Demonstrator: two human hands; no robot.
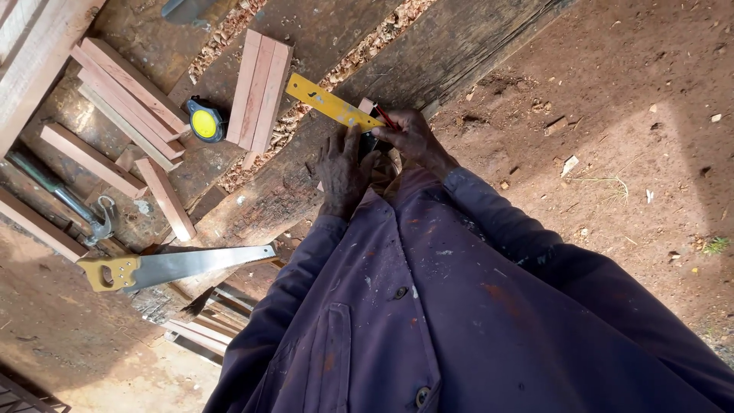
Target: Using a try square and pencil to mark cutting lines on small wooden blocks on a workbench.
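Pressing flat, left hand (342, 170) pins yellow square (330, 102); right hand (413, 138) pinches red pencil (386, 118). Square could slip, likely skewing the line.

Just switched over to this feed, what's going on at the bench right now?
A person in a purple work coat leans over a rough wooden bench. The left hand presses a yellow square flat on a small piece of wood, while the right hand holds a red pencil at the square's edge. A handsaw, a yellow tape measure, a hammer and cut wood strips lie to the side, untouched.
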